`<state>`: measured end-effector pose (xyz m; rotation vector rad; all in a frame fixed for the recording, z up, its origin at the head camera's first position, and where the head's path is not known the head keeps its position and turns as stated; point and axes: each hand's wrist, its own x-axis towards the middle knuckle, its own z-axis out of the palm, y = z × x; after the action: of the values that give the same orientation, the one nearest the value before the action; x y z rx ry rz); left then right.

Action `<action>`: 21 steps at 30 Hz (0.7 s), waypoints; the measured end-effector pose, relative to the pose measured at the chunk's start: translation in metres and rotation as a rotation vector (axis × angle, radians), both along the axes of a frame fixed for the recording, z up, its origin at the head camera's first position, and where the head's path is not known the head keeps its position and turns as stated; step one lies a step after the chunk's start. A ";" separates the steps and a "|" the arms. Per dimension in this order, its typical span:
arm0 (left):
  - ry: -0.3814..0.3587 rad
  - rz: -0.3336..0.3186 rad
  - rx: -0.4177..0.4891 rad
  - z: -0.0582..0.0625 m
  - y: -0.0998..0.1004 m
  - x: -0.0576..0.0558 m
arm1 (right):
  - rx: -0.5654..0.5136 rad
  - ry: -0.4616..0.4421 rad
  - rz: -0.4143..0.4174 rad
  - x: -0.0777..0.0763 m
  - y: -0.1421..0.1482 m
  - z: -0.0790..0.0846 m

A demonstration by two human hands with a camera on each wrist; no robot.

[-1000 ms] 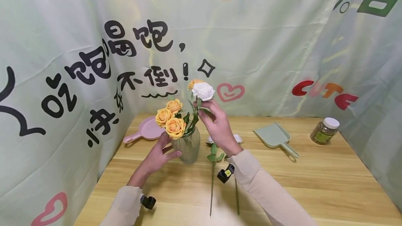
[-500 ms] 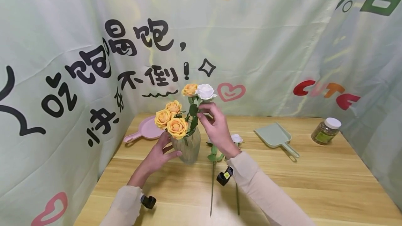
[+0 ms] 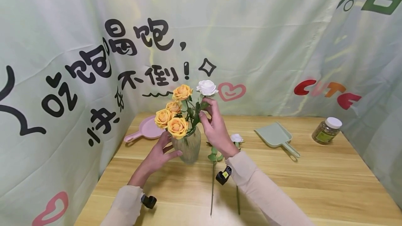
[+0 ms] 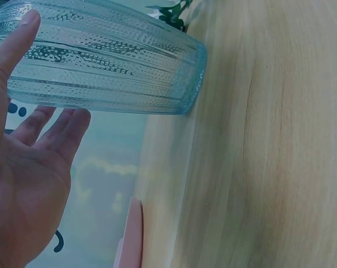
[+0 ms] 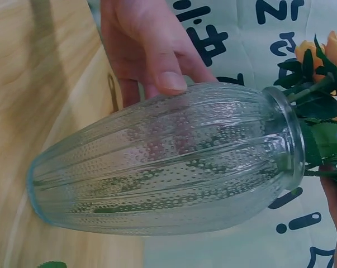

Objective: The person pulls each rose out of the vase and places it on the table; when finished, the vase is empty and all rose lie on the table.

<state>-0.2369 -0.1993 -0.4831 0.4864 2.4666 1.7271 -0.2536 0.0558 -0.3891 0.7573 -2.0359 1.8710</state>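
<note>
A ribbed clear glass vase (image 3: pixel 191 149) stands upright on the wooden table, with several orange roses (image 3: pixel 177 127) fanned out of its mouth to the left. My left hand (image 3: pixel 158 154) holds the vase from the left, thumb in front and fingers behind, as the left wrist view shows on the glass (image 4: pixel 112 61). Above the rim, my right hand (image 3: pixel 216 130) pinches the stem of a white rose (image 3: pixel 207 88) just under its bloom. Green stems show through the vase wall (image 5: pixel 174 162) in the right wrist view.
Two more stems lie in front on the table: one with a white bloom (image 3: pixel 237 138), one with green leaves (image 3: pixel 213 156) and its top behind my right hand. A pink pan (image 3: pixel 150 128) sits back left, a grey-green dustpan (image 3: pixel 274 135) and a white-lidded jar (image 3: pixel 326 132) right.
The top orange rose has swung left, out from behind the white rose. My right hand and the white rose have shifted slightly right. My left hand stays on the vase.
</note>
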 end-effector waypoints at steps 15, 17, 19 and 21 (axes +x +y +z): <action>-0.006 -0.001 -0.019 -0.001 0.000 0.000 | -0.042 0.022 -0.007 -0.004 -0.002 -0.007; -0.005 -0.003 -0.012 0.000 0.000 0.000 | -0.055 0.029 0.007 -0.005 -0.001 -0.007; -0.003 -0.008 0.001 0.000 0.000 0.001 | -0.064 0.034 0.025 -0.005 0.000 -0.006; 0.002 -0.013 0.013 0.000 0.000 0.001 | -0.065 0.034 0.037 -0.005 0.000 -0.006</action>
<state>-0.2361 -0.1993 -0.4829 0.5043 2.4497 1.7391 -0.2590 0.0559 -0.3951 0.8096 -1.9436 1.9208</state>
